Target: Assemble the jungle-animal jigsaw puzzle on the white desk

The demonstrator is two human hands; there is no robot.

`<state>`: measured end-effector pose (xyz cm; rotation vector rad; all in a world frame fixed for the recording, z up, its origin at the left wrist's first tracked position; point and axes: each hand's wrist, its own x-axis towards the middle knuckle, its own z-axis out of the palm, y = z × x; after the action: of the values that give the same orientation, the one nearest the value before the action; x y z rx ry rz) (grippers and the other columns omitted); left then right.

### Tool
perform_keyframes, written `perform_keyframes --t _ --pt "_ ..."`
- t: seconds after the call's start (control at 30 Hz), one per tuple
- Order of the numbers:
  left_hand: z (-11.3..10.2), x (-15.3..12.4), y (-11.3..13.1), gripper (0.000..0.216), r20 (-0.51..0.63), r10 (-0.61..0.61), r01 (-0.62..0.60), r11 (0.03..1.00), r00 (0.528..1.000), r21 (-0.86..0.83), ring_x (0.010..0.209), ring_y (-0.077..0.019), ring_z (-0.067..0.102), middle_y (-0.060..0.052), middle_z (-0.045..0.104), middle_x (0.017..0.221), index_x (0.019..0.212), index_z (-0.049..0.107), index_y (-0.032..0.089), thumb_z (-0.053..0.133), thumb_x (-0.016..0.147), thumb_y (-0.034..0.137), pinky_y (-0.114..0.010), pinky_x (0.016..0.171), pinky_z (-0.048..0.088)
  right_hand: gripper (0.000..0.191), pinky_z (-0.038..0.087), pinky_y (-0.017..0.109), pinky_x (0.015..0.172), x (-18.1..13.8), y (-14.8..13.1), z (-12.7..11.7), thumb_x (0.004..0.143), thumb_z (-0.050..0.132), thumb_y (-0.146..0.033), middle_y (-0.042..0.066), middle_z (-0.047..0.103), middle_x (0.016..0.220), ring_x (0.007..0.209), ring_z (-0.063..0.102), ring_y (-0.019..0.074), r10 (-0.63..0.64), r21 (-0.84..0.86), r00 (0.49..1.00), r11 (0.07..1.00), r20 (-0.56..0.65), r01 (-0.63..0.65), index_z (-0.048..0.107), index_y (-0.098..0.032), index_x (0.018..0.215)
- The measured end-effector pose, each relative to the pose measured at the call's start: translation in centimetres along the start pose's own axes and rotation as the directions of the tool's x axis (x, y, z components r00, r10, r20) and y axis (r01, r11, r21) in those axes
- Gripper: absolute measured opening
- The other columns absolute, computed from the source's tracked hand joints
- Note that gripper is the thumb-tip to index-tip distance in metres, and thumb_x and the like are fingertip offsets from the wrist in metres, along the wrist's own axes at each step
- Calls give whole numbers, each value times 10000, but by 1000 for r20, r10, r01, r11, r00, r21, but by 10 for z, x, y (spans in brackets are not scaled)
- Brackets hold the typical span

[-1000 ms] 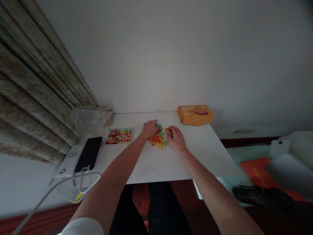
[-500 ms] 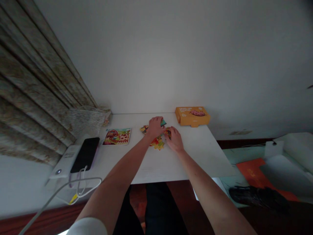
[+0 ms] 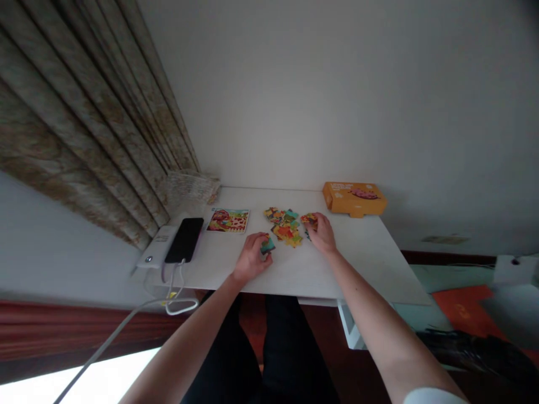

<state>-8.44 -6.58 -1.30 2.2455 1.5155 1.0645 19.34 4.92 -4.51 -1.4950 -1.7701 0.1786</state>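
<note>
A heap of colourful puzzle pieces lies in the middle of the white table. My left hand is near the front of the table, its fingers pinched round a teal puzzle piece, just in front of the heap. My right hand rests curled at the heap's right edge, its fingers on a red and orange piece; whether it grips it I cannot tell for sure.
An orange puzzle box stands at the back right. A picture card lies left of the heap. A black phone on a white device with a cable sits at the left edge. Curtains hang at the left.
My left hand has drawn back from the heap toward the table's front with a teal piece in it. The right hand stays at the heap's right side. The view has shifted.
</note>
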Motion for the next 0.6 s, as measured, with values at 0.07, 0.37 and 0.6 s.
perform_keyframes --t 0.07,0.37,0.6 --pt "-4 -6 -1 465 22 -9 9 1000 1000 16 1263 -274 572 -102 602 1324 1189 539 254 676 760 134 -489 1107 493 378 456 472 1052 0 2 0 951 499 -410 192 649 1231 1161 589 304 4 -15 1000 1000 -17 -5 603 -149 1204" --pt "1 -7 -3 493 -106 132 -131 991 986 17 1190 -277 605 -105 631 1266 1181 515 240 702 746 104 -478 1026 539 327 489 451 917 -31 -50 -19 943 521 -483 144 699 1014 980 626 280 39 110 983 994 -181 -19 653 -186 980" --pt "-5 -11 1 397 -229 291 -287 957 929 50 1196 -281 608 -146 631 1281 1195 520 213 692 839 183 -476 1003 543 435 469 286 557 -95 -135 2 821 682 -584 20 704 796 655 647 194 218 663 879 585 425 -466 597 -225 1054"
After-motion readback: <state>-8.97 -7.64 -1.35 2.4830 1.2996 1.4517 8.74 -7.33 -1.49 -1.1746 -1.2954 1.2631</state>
